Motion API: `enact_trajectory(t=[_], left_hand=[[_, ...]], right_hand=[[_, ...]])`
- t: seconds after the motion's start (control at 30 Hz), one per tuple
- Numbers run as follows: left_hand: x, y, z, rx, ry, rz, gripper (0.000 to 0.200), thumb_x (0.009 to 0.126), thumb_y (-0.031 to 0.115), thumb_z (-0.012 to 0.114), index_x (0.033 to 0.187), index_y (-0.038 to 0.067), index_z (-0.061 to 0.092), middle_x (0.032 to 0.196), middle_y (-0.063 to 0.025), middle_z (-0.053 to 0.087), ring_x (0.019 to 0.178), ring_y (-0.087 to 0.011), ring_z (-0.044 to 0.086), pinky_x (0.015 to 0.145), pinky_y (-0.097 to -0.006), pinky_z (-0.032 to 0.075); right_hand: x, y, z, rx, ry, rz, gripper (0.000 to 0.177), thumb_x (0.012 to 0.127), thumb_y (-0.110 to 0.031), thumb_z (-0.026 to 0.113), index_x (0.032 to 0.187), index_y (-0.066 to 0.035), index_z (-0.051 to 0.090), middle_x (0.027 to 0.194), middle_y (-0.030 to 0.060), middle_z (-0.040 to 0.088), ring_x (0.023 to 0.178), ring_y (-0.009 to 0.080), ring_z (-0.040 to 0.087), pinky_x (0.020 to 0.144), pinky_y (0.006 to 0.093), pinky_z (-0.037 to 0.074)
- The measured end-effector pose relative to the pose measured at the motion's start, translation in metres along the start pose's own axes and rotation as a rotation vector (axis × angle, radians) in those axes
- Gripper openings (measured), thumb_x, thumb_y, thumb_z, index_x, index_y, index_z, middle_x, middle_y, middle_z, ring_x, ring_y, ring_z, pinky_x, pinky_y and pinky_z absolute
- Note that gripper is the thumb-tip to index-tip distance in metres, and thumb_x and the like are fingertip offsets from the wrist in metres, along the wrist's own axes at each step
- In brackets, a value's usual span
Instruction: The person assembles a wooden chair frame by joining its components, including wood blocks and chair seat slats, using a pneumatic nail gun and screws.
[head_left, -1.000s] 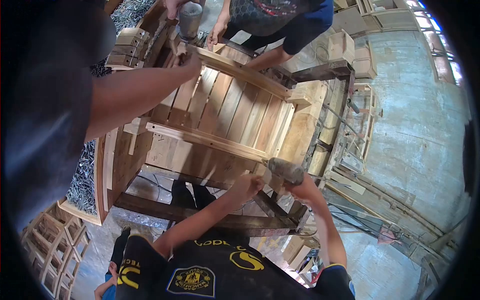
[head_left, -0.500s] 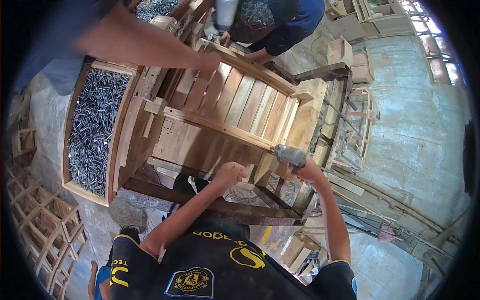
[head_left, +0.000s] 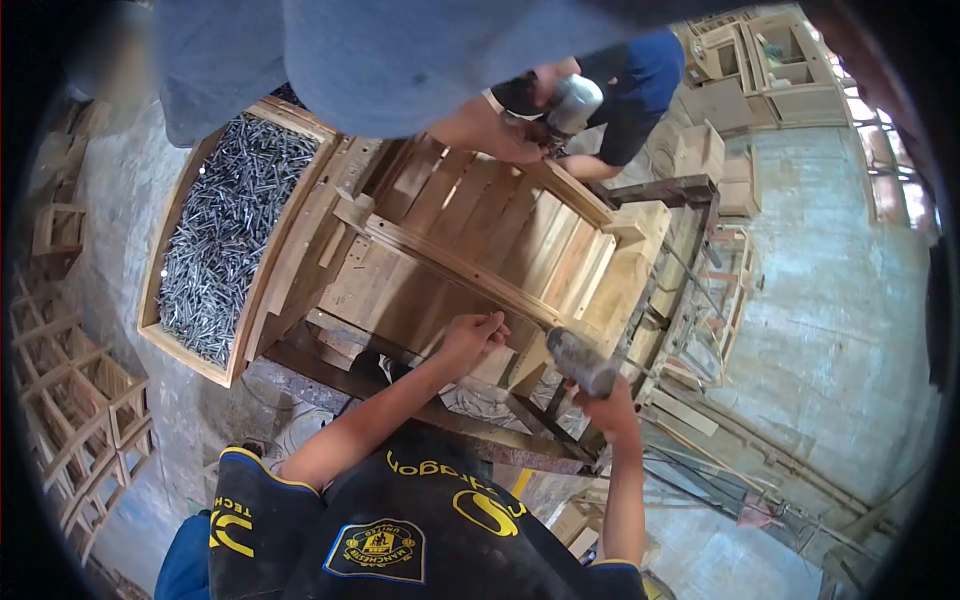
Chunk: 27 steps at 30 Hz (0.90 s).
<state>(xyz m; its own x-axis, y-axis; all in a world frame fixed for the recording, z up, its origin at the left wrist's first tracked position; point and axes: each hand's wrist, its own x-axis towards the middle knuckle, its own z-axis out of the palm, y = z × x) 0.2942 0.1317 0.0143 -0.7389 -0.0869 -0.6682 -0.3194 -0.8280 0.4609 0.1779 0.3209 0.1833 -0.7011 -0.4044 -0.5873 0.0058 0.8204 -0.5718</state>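
Note:
My right hand (head_left: 610, 408) grips a grey cylindrical power screwdriver (head_left: 585, 365). The tool's front end meets the near rail (head_left: 470, 277) of a slatted wooden frame, close to the rail's right end. My left hand (head_left: 474, 343) is over the near edge of a wooden board (head_left: 385, 295), left of the tool. Its thumb and fingertips are pressed together; whatever they may hold is too small to make out. The wooden slats (head_left: 480, 205) lie between the frame's two long rails. At the far rail, another person's hand (head_left: 515, 140) is near a second silver power tool (head_left: 575, 100).
A wooden tray of loose screws (head_left: 150, 330) stands at the left. A person in grey-blue clothing (head_left: 380, 60) leans across the top and hides part of the frame. Dark metal beams (head_left: 400, 395) support the work. Wooden frames (head_left: 80, 400) are stacked on the floor at left.
The person in grey-blue has leaned farther across the top, and their arm has left the slats. My view has shifted. The screwdriver stays at the rail's right end, now tilted more toward me.

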Motion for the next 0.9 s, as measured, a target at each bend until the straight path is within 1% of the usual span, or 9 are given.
enact_trajectory(t=[0.07,0.1,0.2,0.3,0.5,0.63,0.73,0.83,0.9], left_hand=[[0.007,0.012,0.004,-0.106,0.003,-0.083,0.036,0.097,0.036,0.059,0.091,0.001,0.063,0.057,0.0038,0.044,0.043,-0.0053,0.032,0.040,-0.0243,0.022],[0.004,0.024,0.007,-0.117,0.001,-0.126,0.036,0.098,0.037,0.058,0.092,0.001,0.062,0.057,0.0039,0.043,0.043,-0.0056,0.031,0.040,-0.0243,0.021],[0.007,0.034,0.003,-0.126,-0.025,-0.203,0.036,0.098,0.038,0.058,0.093,0.002,0.059,0.058,0.0045,0.038,0.043,-0.0058,0.029,0.040,-0.0246,0.020],[0.015,0.034,-0.002,-0.221,-0.071,-0.267,0.035,0.098,0.038,0.057,0.094,0.002,0.057,0.057,0.0049,0.035,0.044,-0.0059,0.027,0.041,-0.0249,0.019],[0.031,0.023,-0.007,-0.340,-0.041,-0.347,0.033,0.098,0.037,0.057,0.096,0.004,0.056,0.057,0.0061,0.033,0.044,-0.0061,0.026,0.041,-0.0245,0.020],[0.038,0.022,-0.012,-0.509,-0.060,-0.304,0.029,0.098,0.036,0.058,0.095,0.007,0.057,0.056,0.0073,0.035,0.044,-0.0058,0.025,0.041,-0.0236,0.022],[0.042,0.025,-0.009,-0.679,0.002,-0.169,0.029,0.101,0.033,0.052,0.085,0.009,0.056,0.055,0.0061,0.035,0.040,-0.0064,0.025,0.039,-0.0250,0.021],[0.052,0.030,-0.014,-0.813,0.033,-0.289,0.028,0.100,0.033,0.053,0.086,0.010,0.054,0.056,0.0059,0.036,0.039,-0.0063,0.025,0.039,-0.0248,0.021],[0.055,0.030,-0.016,-0.803,-0.004,-0.272,0.025,0.100,0.031,0.053,0.087,0.010,0.053,0.056,0.0052,0.037,0.040,-0.0065,0.025,0.039,-0.0246,0.021]], right_hand=[[-0.011,-0.007,0.017,0.082,0.006,-0.144,0.040,0.065,-0.003,0.070,0.105,0.001,0.067,0.089,0.0103,0.070,0.081,0.0185,0.066,0.078,0.0326,0.050],[-0.020,-0.055,0.013,-0.014,-0.092,-0.088,0.046,0.063,-0.002,0.072,0.108,0.001,0.065,0.096,0.0126,0.070,0.091,0.0180,0.065,0.086,0.0321,0.047],[-0.013,-0.056,0.022,-0.080,-0.093,-0.148,0.049,0.063,0.002,0.074,0.111,0.003,0.063,0.098,0.0082,0.068,0.091,0.0162,0.063,0.082,0.0309,0.049],[-0.007,-0.061,0.025,-0.069,-0.108,-0.212,0.050,0.064,-0.001,0.076,0.112,0.004,0.062,0.098,0.0082,0.069,0.091,0.0148,0.062,0.082,0.0297,0.048],[0.014,-0.060,0.019,-0.102,-0.285,-0.211,0.048,0.066,0.000,0.076,0.112,0.002,0.063,0.096,0.0058,0.069,0.087,0.0114,0.060,0.080,0.0283,0.049],[0.027,-0.064,0.028,-0.149,-0.221,-0.233,0.036,0.067,-0.003,0.071,0.103,-0.001,0.065,0.089,0.0115,0.068,0.079,0.0190,0.062,0.075,0.0317,0.050],[0.039,-0.075,0.038,-0.196,-0.162,-0.304,0.034,0.067,-0.004,0.070,0.100,0.000,0.064,0.085,0.0134,0.067,0.076,0.0224,0.062,0.073,0.0322,0.050],[0.049,-0.085,0.042,-0.230,-0.185,-0.283,0.032,0.067,-0.005,0.068,0.099,0.000,0.064,0.082,0.0148,0.065,0.075,0.0249,0.063,0.073,0.0329,0.050],[0.057,-0.089,0.040,-0.303,-0.229,-0.312,0.031,0.068,-0.006,0.067,0.099,0.000,0.065,0.080,0.0151,0.065,0.076,0.0257,0.064,0.073,0.0337,0.050]])
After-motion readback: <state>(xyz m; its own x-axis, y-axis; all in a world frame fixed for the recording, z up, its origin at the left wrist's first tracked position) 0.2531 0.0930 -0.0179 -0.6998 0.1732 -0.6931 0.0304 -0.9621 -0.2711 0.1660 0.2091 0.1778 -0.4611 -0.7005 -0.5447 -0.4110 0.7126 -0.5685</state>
